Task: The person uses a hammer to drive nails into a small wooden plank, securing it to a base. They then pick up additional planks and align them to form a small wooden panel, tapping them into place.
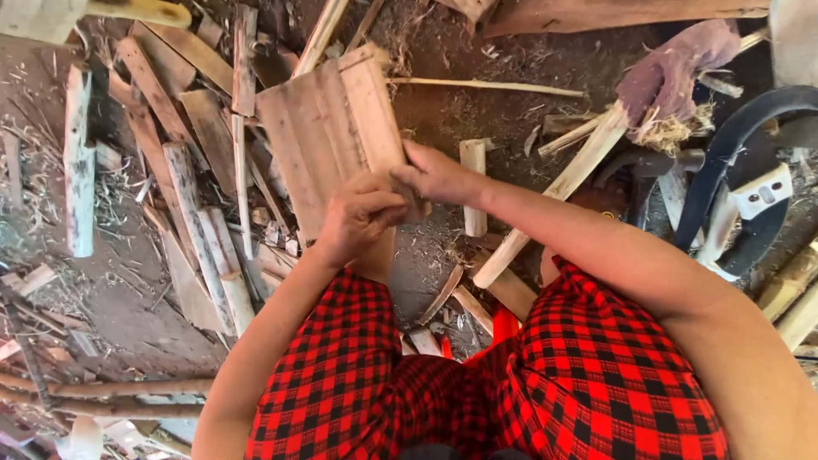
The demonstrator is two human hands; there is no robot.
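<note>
We look down from the head camera at two bare hands working over a dirt floor (477, 94) strewn with wood. The left hand (362, 217) has its grip closed around the lower edge of a bundle of flat wooden slats (328, 136), fingers curled tight over the wood. The right hand (436, 175) meets it from the other side, its grip also closed, thumb and fingers pinching the bundle's lower right corner. The two hands touch each other there. The bundle is held tilted, fanning up and away from the hands toward the top of the view, above the knees.

The hands cover the bundle's lower end, so we cannot tell how many slats there are or whether anything binds them. The lap below is covered by a red and black checked cloth (588, 375), which hides the legs.

Left of the hands lie split wooden staves (200, 230) and a pale log (78, 162), scattered over shavings. Right of the forearm, a long pale plank (554, 192) slants across the ground. Farther right lies a curved dark blue frame (724, 145), and above it a purple rag (673, 72) over frayed fibres.
</note>
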